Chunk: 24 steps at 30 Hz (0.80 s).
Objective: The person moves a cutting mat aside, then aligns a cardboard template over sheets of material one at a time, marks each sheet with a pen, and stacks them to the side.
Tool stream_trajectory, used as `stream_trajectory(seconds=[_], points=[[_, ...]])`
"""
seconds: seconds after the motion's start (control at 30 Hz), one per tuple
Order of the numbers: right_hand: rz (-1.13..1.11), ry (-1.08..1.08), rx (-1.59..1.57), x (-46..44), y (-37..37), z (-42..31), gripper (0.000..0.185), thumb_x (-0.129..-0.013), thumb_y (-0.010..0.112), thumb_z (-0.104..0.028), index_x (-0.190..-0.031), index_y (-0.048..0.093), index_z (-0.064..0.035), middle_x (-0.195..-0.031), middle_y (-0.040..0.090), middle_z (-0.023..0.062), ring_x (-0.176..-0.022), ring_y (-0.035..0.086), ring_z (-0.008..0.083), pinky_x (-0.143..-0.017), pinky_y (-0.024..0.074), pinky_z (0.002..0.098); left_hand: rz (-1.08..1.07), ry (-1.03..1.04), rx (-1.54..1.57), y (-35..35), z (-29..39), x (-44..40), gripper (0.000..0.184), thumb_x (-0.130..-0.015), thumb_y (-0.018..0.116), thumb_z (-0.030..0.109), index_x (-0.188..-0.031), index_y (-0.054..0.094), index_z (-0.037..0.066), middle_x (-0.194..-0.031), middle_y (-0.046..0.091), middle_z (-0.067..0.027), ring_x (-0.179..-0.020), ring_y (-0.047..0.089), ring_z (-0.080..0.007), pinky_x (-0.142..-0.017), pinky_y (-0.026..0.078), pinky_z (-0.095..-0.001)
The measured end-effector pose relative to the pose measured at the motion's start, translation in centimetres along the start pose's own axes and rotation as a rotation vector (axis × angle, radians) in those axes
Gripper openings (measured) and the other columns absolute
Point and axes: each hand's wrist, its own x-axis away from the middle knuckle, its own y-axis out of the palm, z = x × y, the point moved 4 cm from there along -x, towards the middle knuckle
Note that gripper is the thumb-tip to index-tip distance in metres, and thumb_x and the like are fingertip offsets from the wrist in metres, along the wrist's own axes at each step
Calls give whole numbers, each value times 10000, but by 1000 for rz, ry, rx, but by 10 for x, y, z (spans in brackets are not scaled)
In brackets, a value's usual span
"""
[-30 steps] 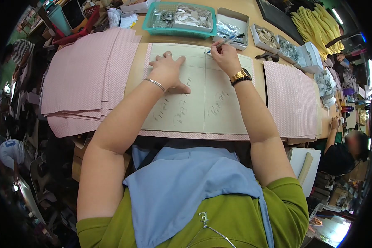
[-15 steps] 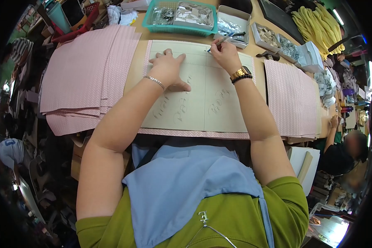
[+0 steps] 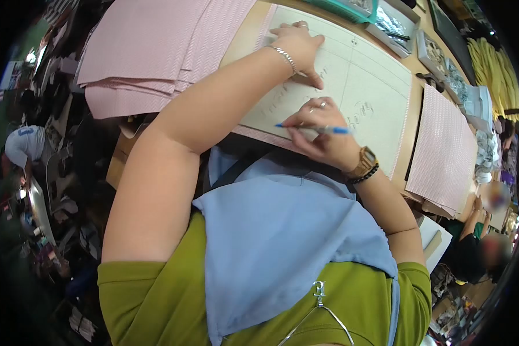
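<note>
A pale card template [image 3: 380, 81] with ruled lines and handwriting lies on a pink patterned sheet [image 3: 265, 136], whose edge shows around it. My left hand [image 3: 301, 49] rests flat on the card's upper left part, fingers spread and holding nothing. Near the card's lower edge, my right hand [image 3: 323, 131] pinches a blue-tipped pen [image 3: 328, 130], its tip pointing left. Whether the tip touches the card I cannot tell. A small dark mark [image 3: 354, 42] shows near the card's top, by the ruled lines.
Stacked pink sheets lie at the left [image 3: 138, 46] and right [image 3: 444, 150]. Beyond the card stand a teal basket [image 3: 352, 12], a white box [image 3: 406, 26] and small boxes of parts. Yellow material [image 3: 493, 75] hangs at the far right. Other people are at both sides.
The view has turned and shifted, so the table appears tilted. My right hand has moved with the pen from the card's top to its lower edge. My left hand stays spread on the card.
</note>
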Motion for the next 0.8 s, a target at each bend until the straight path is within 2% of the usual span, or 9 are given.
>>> stream_trajectory(seconds=[0.2, 0.47, 0.57, 0.63, 0.77, 0.8], points=[[-37, -85, 48, -8, 38, -5, 143, -768, 719, -136, -890, 656, -175, -787, 657, -31, -819, 587, 168, -781, 391, 350, 10, -5, -22, 3, 2, -2, 1180, -432, 774, 771, -1415, 421, 222, -1405, 408, -211, -1228, 458, -469, -973, 418, -627], [-89, -114, 165, 9, 22, -6, 159, -765, 705, -156, -886, 603, -173, -769, 629, -30, -823, 590, 172, -778, 394, 353, 11, -31, -31, 3, 2, -1, 1193, -429, 778, 766, -1424, 406, 223, -1410, 404, -206, -1230, 456, -463, -979, 417, -619], [-94, -141, 165, 3, 32, -8, 172, -765, 711, -152, -906, 618, -180, -790, 631, -31, -815, 587, 169, -774, 394, 346, -19, -14, -53, 1, 3, 0, 1161, -510, 761, 745, -1464, 347, 228, -1401, 394, -239, -1219, 489, -441, -957, 436, -617], [-97, -142, 154, -4, 45, -8, 204, -758, 723, -128, -936, 645, -192, -829, 641, -34, -801, 580, 159, -773, 387, 328, 10, -2, 5, 2, 2, -1, 1151, -471, 781, 739, -1425, 405, 217, -1402, 403, -223, -1227, 469, -452, -960, 426, -632], [-54, -28, 105, 11, 24, -7, 126, -779, 708, -111, -882, 656, -161, -793, 648, -26, -771, 587, 169, -755, 395, 329, 54, 16, 54, 2, -1, 2, 1114, -468, 798, 713, -1395, 447, 206, -1392, 416, -223, -1226, 463, -464, -952, 425, -650], [-42, 37, 76, 21, 9, -6, 106, -778, 703, -115, -862, 652, -156, -773, 648, -13, -759, 589, 177, -749, 402, 334, 46, 26, 43, 3, 0, 1, 1119, -481, 795, 713, -1410, 427, 211, -1378, 421, -247, -1207, 486, -462, -950, 440, -613]])
